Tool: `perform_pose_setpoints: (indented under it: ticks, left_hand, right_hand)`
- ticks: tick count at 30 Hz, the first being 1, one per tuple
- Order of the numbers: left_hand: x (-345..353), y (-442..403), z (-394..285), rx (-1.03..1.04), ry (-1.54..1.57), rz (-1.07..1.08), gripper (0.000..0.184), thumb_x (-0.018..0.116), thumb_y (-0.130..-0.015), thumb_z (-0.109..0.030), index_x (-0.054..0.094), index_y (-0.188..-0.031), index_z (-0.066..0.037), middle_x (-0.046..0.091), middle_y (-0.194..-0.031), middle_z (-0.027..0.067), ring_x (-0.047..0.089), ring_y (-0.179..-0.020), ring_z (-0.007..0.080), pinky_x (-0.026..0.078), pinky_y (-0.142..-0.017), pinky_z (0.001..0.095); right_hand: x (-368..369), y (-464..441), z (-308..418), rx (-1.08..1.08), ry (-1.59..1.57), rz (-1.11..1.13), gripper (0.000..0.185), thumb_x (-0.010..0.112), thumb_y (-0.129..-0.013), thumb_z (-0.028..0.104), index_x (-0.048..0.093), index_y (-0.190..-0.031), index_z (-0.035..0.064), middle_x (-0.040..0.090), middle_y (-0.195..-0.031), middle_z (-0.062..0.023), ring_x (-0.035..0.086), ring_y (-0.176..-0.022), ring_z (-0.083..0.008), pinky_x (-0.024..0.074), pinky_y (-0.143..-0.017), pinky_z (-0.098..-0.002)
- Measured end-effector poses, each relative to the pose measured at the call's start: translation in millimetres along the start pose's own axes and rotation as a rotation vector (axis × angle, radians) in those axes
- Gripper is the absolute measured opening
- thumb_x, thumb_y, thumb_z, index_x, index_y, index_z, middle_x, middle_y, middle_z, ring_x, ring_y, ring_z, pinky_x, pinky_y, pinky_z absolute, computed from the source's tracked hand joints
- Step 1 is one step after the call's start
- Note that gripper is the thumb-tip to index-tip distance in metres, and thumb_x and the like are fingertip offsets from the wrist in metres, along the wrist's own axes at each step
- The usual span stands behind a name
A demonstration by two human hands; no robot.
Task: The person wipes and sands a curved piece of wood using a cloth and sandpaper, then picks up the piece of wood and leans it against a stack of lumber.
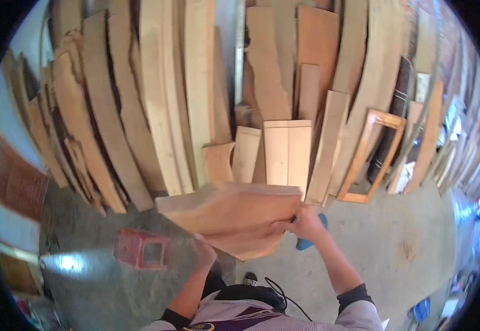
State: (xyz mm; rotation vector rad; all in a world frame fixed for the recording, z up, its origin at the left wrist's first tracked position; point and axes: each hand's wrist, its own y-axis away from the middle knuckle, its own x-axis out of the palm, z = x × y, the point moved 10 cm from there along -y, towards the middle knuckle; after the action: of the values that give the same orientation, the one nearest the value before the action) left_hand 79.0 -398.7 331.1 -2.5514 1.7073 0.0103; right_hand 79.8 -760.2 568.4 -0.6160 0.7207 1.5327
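Observation:
A thick wooden slab (234,218) with an irregular, angled outline is held up in front of my body, above the floor. My right hand (305,222) grips its right edge, thumb on the near face and fingers going behind. At the lower left edge, my left hand (204,251) presses against the slab from below; part of its fingers is hidden by the wood. The slab tilts so that its broad face is toward me, and it stands apart from the boards beyond.
Tall wooden boards (195,88) lean along the wall ahead. Among them stands an orange-brown wooden frame (346,165). A red plastic stool (132,248) lies on the concrete floor (372,248) to the left. Blue items (421,310) sit at the lower right.

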Motion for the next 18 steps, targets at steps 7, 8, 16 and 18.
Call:
perform_pose_setpoints:
  ticks: [7,8,16,18]
  left_hand:
    - [-59,-100,-24,-0.136,0.109,0.05,0.072,0.021,-0.107,-0.058,0.023,-0.153,-0.002,0.036,-0.148,0.0177,0.039,-0.137,0.0288,0.033,-0.113,0.0442]
    - [-60,-112,-38,-0.199,0.191,0.042,0.074,0.019,-0.107,-0.059,0.02,-0.156,-0.004,0.032,-0.154,0.0176,0.035,-0.142,0.0286,0.03,-0.116,0.0444]
    - [-125,-176,-81,0.062,-0.362,0.009,0.061,0.023,-0.111,-0.042,0.029,-0.147,0.007,0.039,-0.139,0.0236,0.043,-0.126,0.0337,0.033,-0.11,0.0435]
    - [-119,-207,-125,0.059,-0.333,0.06,0.059,0.023,-0.111,-0.04,0.031,-0.145,0.008,0.041,-0.137,0.0245,0.046,-0.123,0.0344,0.035,-0.108,0.0432]
  right_hand:
    - [56,-48,99,-0.044,0.157,-0.143,0.063,0.079,-0.073,0.061,0.075,-0.103,0.0056,0.068,-0.103,-0.018,0.07,-0.085,-0.0374,0.0565,-0.074,-0.0456]
    - [65,-61,117,-0.092,0.174,-0.129,0.063,0.079,-0.073,0.061,0.076,-0.101,0.0054,0.068,-0.106,-0.0178,0.071,-0.085,-0.037,0.0568,-0.074,-0.0452]
    - [83,-124,179,0.012,0.183,-0.06,0.062,0.083,-0.07,0.061,0.078,-0.094,0.0039,0.071,-0.105,-0.017,0.071,-0.079,-0.0358,0.0579,-0.072,-0.0424]
    - [83,-140,192,-0.04,0.07,-0.124,0.061,0.084,-0.068,0.06,0.077,-0.09,0.0028,0.071,-0.096,-0.0176,0.07,-0.075,-0.0363,0.0574,-0.069,-0.0423]
